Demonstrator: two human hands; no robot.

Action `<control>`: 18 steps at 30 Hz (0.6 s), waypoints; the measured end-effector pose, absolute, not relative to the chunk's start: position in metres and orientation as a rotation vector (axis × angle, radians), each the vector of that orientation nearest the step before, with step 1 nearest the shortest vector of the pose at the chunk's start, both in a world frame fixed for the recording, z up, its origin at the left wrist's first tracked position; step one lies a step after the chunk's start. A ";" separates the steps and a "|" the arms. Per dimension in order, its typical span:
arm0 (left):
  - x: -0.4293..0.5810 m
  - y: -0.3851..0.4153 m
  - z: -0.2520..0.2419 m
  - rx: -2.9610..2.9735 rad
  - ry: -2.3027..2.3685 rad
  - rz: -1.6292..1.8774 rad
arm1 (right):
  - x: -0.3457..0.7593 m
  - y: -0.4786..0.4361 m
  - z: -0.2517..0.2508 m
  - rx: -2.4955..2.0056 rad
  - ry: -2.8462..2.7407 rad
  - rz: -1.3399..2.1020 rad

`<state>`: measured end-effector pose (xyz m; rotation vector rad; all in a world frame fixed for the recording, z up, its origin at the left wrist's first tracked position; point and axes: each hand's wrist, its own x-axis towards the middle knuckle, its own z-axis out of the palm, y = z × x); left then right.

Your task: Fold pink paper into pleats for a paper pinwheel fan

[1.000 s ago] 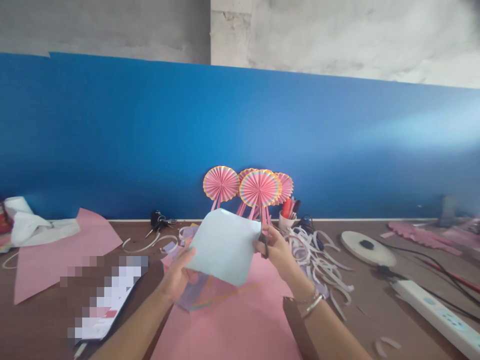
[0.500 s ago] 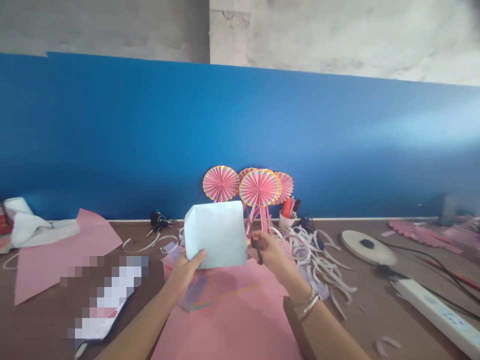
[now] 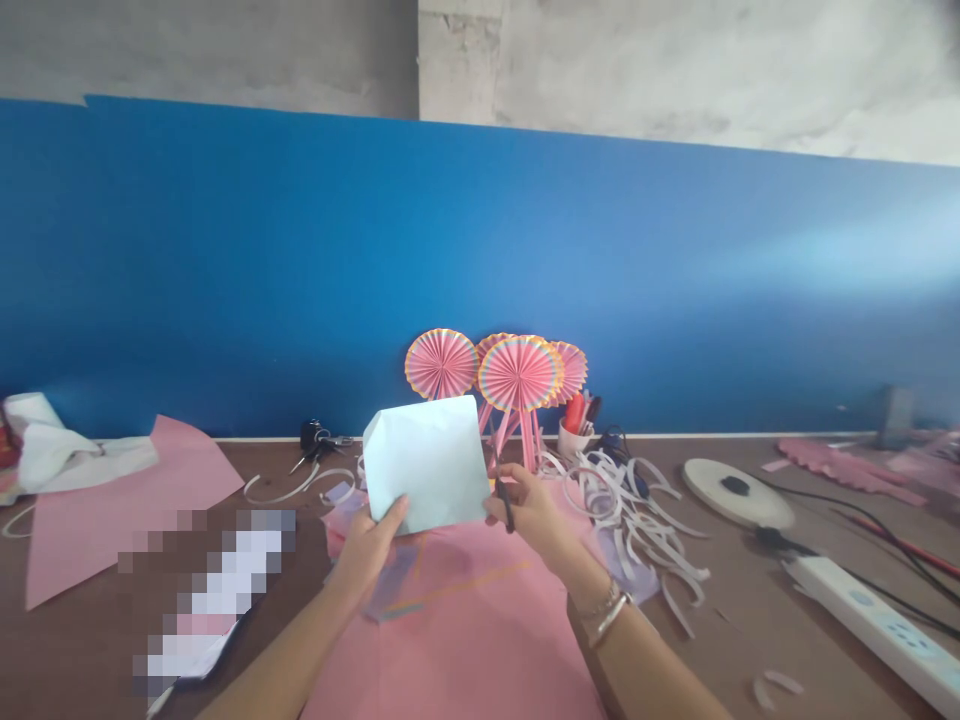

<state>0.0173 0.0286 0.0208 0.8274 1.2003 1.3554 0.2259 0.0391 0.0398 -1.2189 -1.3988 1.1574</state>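
Note:
My left hand (image 3: 369,548) pinches the lower edge of a pale white paper sheet (image 3: 425,462) and holds it upright above the table. My right hand (image 3: 525,510) is closed round a pair of dark scissors (image 3: 501,482), whose blades point up along the sheet's right edge. Under both hands lies a large pink paper (image 3: 465,640) with a folded multicoloured piece (image 3: 394,590) on it. Several pink pleated paper fans (image 3: 517,378) stand against the blue wall behind.
A heap of white paper strips (image 3: 637,510) lies right of my hands. Further right are a round white disc (image 3: 735,495), a power strip (image 3: 877,630) and cables. At left lie another pink sheet (image 3: 97,510), white cloth (image 3: 52,445) and keys (image 3: 319,440).
The sheet has turned from tilted to upright and shifted left. My right hand with the scissors has moved left and closer to the sheet's right edge.

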 end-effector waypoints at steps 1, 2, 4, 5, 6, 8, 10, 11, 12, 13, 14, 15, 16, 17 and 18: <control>0.017 0.029 0.019 0.832 1.186 1.360 | 0.225 0.039 0.040 -1.222 -1.401 1.160; 0.016 0.030 0.018 0.838 1.177 1.364 | 0.225 0.039 0.040 -1.231 -1.408 1.161; 0.015 0.030 0.015 0.852 1.174 1.363 | 0.225 0.039 0.039 -1.266 -1.429 1.125; 0.015 0.030 0.015 0.858 1.180 1.361 | 0.224 0.039 0.038 -1.281 -1.452 1.084; 0.015 0.030 0.014 0.861 1.190 1.361 | 0.223 0.038 0.037 -1.294 -1.487 1.028; 0.016 0.029 0.013 0.864 1.221 1.358 | 0.222 0.038 0.034 -1.324 -1.572 0.879; 0.017 0.027 0.014 0.870 1.263 1.338 | 0.220 0.039 0.030 -1.358 -1.615 0.731; 0.018 0.027 0.015 0.874 1.281 1.326 | 0.220 0.040 0.029 -1.367 -1.606 0.683; 0.018 0.026 0.016 0.876 1.294 1.323 | 0.220 0.041 0.027 -1.368 -1.574 0.659; 0.018 0.026 0.017 0.875 1.305 1.324 | 0.222 0.043 0.026 -1.358 -1.528 0.660; 0.017 0.026 0.019 0.868 1.316 1.333 | 0.224 0.044 0.026 -1.340 -1.477 0.685; 0.017 0.026 0.021 0.858 1.324 1.352 | 0.226 0.046 0.026 -1.315 -1.434 0.729; 0.016 0.027 0.023 0.847 1.327 1.382 | 0.229 0.047 0.027 -1.290 -1.409 0.787; 0.015 0.027 0.024 0.833 1.318 1.421 | 0.233 0.048 0.029 -1.273 -1.403 0.857; 0.013 0.029 0.026 0.817 1.293 1.466 | 0.236 0.048 0.030 -1.261 -1.416 0.938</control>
